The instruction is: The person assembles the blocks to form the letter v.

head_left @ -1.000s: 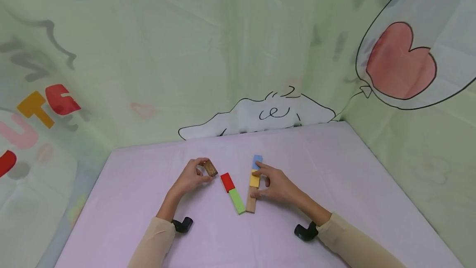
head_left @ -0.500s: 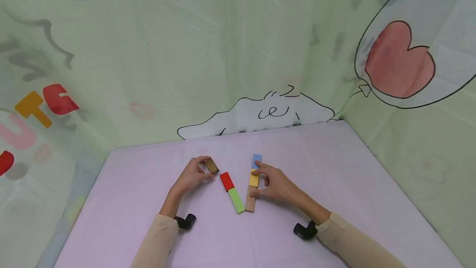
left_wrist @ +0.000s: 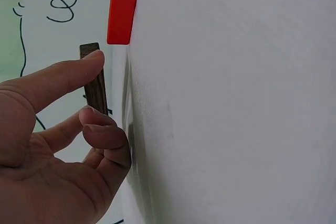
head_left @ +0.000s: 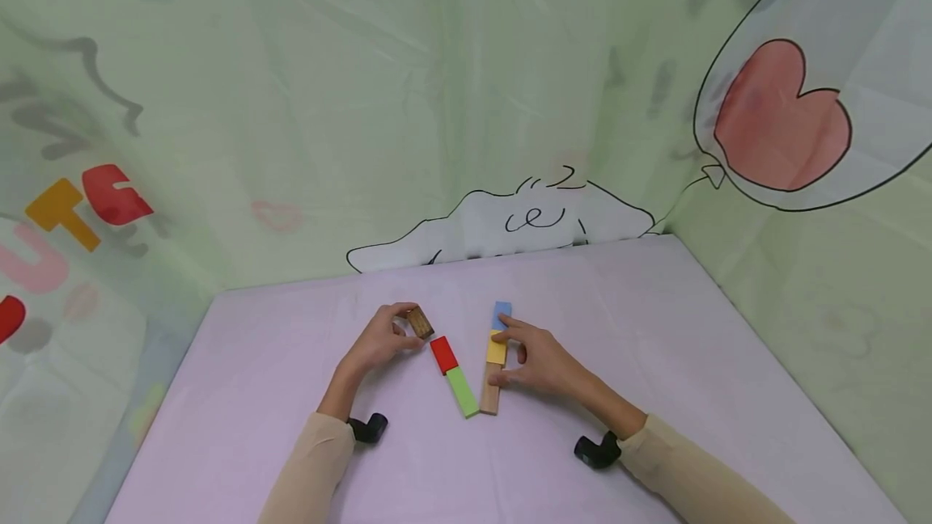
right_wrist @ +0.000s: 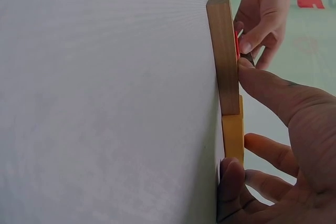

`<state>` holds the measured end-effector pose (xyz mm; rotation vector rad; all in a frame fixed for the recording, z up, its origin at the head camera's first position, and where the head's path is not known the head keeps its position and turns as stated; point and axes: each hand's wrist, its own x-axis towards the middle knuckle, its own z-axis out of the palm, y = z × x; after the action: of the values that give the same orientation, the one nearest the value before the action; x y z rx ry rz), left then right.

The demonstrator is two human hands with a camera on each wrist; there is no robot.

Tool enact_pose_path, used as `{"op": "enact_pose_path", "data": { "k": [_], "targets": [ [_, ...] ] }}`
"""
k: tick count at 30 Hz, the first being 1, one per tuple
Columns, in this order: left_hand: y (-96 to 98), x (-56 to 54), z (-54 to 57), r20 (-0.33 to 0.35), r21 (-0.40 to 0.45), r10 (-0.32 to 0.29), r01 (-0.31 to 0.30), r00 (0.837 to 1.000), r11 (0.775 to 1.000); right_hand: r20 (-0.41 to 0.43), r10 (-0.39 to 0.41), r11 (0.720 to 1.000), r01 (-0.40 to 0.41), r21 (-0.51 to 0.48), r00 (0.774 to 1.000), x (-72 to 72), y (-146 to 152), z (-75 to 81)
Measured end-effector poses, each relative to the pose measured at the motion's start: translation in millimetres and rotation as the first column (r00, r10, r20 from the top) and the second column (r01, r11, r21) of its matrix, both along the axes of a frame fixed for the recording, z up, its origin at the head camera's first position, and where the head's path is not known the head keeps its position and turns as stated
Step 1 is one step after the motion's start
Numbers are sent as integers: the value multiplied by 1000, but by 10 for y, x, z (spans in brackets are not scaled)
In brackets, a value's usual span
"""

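My left hand [head_left: 382, 338] pinches a dark brown wooden block [head_left: 420, 323] between thumb and fingers, just above the table; the left wrist view shows this brown block [left_wrist: 96, 95] on edge. Right beside it lies a red block [head_left: 443, 355], its near end touching a green block [head_left: 462, 392]. A second row has a blue block [head_left: 502, 312], a yellow block [head_left: 496, 350] and a tan wooden block [head_left: 490, 396]. The green and tan near ends meet in a V. Across that second row rests my right hand [head_left: 542, 361], thumb on the tan block, fingertips on yellow and blue.
The blocks lie on a table with a pale lilac cloth [head_left: 655, 330]. Light green printed curtains [head_left: 364, 103] stand behind it and at both sides. Black wrist cameras [head_left: 599, 451] sit under both forearms.
My left hand has shifted slightly to the right with the dark brown block, bringing it closer to the red block's far end. The right hand and both rows stay put.
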<state>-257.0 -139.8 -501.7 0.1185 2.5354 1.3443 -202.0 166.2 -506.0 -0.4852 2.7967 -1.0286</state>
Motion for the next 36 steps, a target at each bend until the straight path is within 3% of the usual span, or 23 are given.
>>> {"op": "enact_pose_path", "data": {
  "k": [8, 36],
  "targets": [
    [50, -34, -8, -20, -2, -33, 33, 999, 999, 3, 0, 1000, 0, 3, 1000, 4, 0, 1],
    [122, -91, -7, 12, -17, -74, 74, 997, 997, -3, -12, 1000, 12, -1, 1000, 18, -2, 3]
  ]
}}
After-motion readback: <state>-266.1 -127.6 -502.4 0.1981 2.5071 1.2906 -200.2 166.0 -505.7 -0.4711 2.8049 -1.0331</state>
